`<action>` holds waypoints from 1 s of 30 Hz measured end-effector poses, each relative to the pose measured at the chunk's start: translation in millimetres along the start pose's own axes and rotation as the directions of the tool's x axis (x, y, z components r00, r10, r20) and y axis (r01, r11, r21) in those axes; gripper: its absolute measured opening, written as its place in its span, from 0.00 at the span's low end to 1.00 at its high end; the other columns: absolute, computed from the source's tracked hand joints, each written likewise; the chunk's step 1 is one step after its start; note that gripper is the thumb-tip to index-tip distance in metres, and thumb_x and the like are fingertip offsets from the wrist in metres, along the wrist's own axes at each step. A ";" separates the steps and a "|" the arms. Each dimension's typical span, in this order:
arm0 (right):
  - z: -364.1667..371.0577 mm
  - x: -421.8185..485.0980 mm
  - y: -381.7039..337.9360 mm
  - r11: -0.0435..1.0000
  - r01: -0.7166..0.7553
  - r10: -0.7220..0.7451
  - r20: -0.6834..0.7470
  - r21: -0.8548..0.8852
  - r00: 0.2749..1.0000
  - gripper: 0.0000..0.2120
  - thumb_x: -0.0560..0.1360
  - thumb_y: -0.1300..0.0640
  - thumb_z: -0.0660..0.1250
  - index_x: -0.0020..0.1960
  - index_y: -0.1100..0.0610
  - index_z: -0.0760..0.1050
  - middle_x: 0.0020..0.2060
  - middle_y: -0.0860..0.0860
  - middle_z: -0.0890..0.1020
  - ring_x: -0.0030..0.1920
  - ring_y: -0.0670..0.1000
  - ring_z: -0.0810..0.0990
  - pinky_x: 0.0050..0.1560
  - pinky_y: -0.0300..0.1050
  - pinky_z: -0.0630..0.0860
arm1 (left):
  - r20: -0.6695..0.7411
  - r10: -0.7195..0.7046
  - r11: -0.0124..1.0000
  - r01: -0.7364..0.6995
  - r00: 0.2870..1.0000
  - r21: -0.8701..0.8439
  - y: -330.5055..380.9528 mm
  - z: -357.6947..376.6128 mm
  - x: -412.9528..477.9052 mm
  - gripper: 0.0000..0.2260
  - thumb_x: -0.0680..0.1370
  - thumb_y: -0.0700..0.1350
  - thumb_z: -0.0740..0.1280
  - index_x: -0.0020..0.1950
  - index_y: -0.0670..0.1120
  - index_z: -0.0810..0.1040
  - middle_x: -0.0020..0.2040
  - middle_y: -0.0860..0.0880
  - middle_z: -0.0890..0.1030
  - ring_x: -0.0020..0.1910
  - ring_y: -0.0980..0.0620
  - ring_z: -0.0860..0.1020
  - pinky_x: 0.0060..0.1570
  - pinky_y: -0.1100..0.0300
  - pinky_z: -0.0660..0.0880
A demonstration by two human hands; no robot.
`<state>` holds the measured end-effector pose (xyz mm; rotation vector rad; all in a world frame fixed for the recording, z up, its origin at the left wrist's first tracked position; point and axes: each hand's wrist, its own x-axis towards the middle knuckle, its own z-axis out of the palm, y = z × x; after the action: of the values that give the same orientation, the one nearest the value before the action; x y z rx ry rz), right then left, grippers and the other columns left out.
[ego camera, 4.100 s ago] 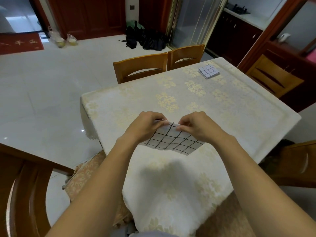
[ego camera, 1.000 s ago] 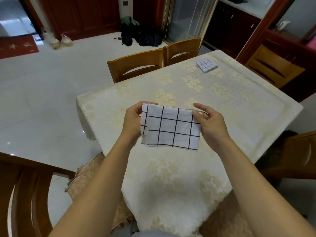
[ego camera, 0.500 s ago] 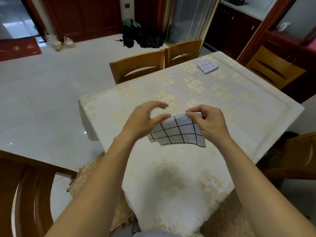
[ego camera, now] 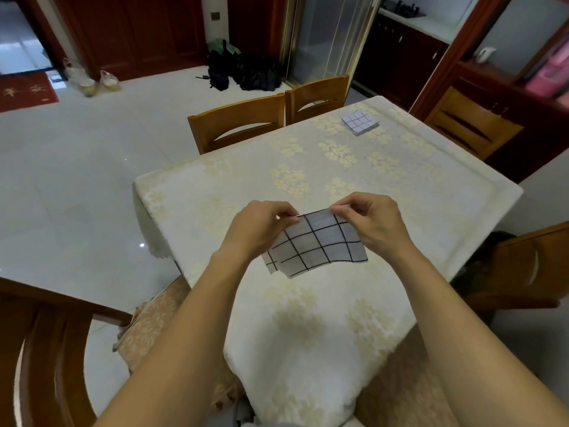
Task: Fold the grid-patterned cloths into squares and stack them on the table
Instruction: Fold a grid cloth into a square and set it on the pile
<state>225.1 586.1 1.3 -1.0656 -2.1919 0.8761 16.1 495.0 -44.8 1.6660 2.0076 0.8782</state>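
Observation:
A white cloth with black grid lines (ego camera: 320,245) hangs folded in the air just above the near part of the table (ego camera: 338,167). My left hand (ego camera: 258,229) pinches its top left corner and my right hand (ego camera: 372,223) pinches its top right corner. The lower edge of the cloth droops toward the tablecloth. Far across the table, near the back edge, lies a small folded grid-patterned cloth (ego camera: 359,121), square and flat.
The table wears a cream tablecloth with gold flowers. Two wooden chairs (ego camera: 243,124) stand at its far left side, another chair (ego camera: 471,124) at the far right, and more chairs at my left (ego camera: 46,349) and right (ego camera: 523,266). Bags (ego camera: 243,69) sit on the tiled floor.
My left hand, which had let go of the cloth half a second ago, has taken hold of the top left corner again. The cloth now hangs stretched between both hands.

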 end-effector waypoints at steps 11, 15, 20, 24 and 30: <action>17.2 -44.1 -10.5 0.761 0.207 -0.135 0.162 -0.615 0.978 0.13 0.76 0.43 0.69 0.54 0.49 0.82 0.48 0.48 0.86 0.51 0.53 0.81 0.51 0.48 0.72 | 0.070 0.120 0.972 -0.132 0.990 0.192 40.7 7.9 -29.5 0.08 0.82 0.52 0.64 0.54 0.55 0.82 0.51 0.55 0.83 0.49 0.51 0.79 0.45 0.52 0.78; 7.3 -55.4 -4.0 0.866 0.097 -0.029 0.144 -0.491 0.989 0.10 0.78 0.44 0.67 0.47 0.49 0.83 0.40 0.46 0.85 0.43 0.52 0.81 0.38 0.45 0.71 | 0.029 0.120 0.967 -0.123 0.992 0.225 42.0 -3.4 -41.5 0.07 0.80 0.52 0.66 0.52 0.56 0.84 0.49 0.55 0.85 0.49 0.51 0.80 0.46 0.52 0.79; -3.5 -74.4 1.4 0.907 0.095 -0.044 0.132 -0.410 0.990 0.08 0.77 0.49 0.69 0.47 0.52 0.84 0.41 0.48 0.86 0.42 0.51 0.83 0.41 0.49 0.77 | -0.041 0.088 0.977 -0.079 0.995 0.200 47.3 -17.6 -62.7 0.06 0.80 0.51 0.68 0.50 0.54 0.85 0.48 0.55 0.85 0.48 0.52 0.80 0.46 0.53 0.78; -14.0 -101.0 10.7 0.942 0.076 -0.049 0.088 -0.327 0.995 0.08 0.78 0.51 0.69 0.48 0.54 0.84 0.41 0.48 0.86 0.41 0.49 0.82 0.41 0.42 0.74 | -0.075 0.074 0.992 -0.066 0.994 0.111 57.7 -20.2 -83.6 0.04 0.79 0.51 0.69 0.47 0.54 0.84 0.45 0.56 0.84 0.45 0.55 0.80 0.46 0.50 0.78; -7.0 -137.8 15.8 0.991 0.032 -0.038 -0.046 -0.128 0.998 0.05 0.77 0.55 0.70 0.47 0.55 0.84 0.39 0.46 0.85 0.39 0.44 0.79 0.39 0.30 0.70 | -0.154 0.013 0.999 -0.005 0.988 0.053 56.9 -22.8 -121.4 0.02 0.77 0.49 0.72 0.45 0.53 0.85 0.40 0.58 0.84 0.42 0.57 0.81 0.47 0.51 0.80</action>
<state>311.5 482.5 -31.6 -1.0931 -2.2437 0.6950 69.5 377.8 -1.1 1.6828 2.1439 0.9936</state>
